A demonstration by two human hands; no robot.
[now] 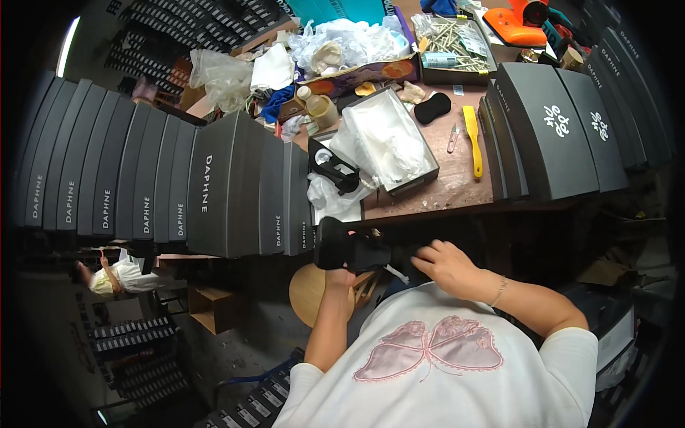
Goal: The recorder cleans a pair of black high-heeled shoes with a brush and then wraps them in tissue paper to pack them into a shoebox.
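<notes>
My left hand (pixel 341 277) grips a black shoe (pixel 349 246) from below, just in front of the table edge. Most of its fingers are hidden behind the shoe. A short white strip (pixel 397 274) hangs by the shoe's right end. To the right, my right hand (pixel 449 267) hovers apart from the shoe, fingers loosely bent and a little spread, with nothing visible in them. On the table beyond, an open shoe box (pixel 433 173) holds white tissue paper (pixel 389 143). A second black shoe (pixel 334 171) lies at the box's left, beside crumpled wrapping.
Dark grey shoe boxes stand in rows at left (pixel 228 185) and right (pixel 539 135). A yellow-handled brush (pixel 472 143), thread snips (pixel 452 138) and a black pad (pixel 432 108) lie on the table (pixel 428 200). A round wooden stool (pixel 308 294) stands below.
</notes>
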